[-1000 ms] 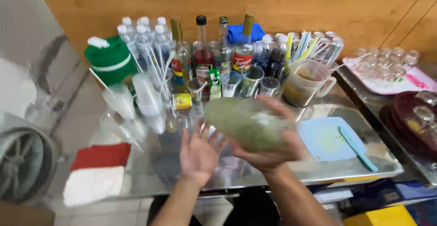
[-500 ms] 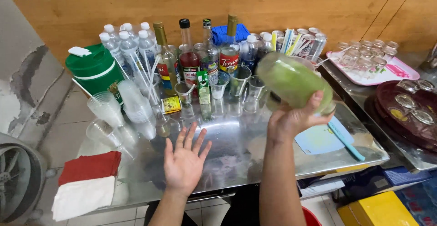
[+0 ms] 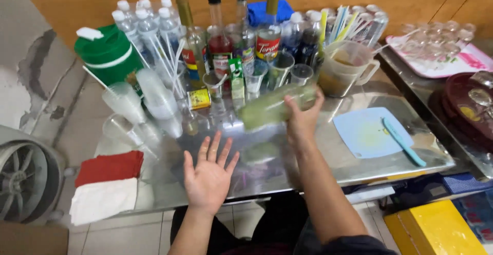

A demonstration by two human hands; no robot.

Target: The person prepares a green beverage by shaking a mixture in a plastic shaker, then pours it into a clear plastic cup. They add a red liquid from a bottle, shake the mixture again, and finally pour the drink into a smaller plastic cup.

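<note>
My right hand point(image 3: 303, 120) grips a clear container of pale green drink point(image 3: 275, 107), blurred by motion and lying almost sideways above the steel table point(image 3: 359, 165). My left hand point(image 3: 208, 175) hovers palm up, fingers spread, over the table's front edge, holding nothing. Behind the container stand small glasses point(image 3: 280, 70) and a row of syrup bottles point(image 3: 221, 34).
A green jug point(image 3: 108, 55), water bottles point(image 3: 146, 24) and stacked plastic cups point(image 3: 154, 101) fill the back left. A measuring jug point(image 3: 346, 67), a blue cutting mat point(image 3: 367, 132) with a teal knife point(image 3: 403, 141) lie right. Folded red and white cloths point(image 3: 105, 185) sit front left; a fan point(image 3: 23, 175) stands beside.
My right hand has swung the green container from low in front of me, up to the right, then back down to the table's middle. My left hand has let go and stays open.
</note>
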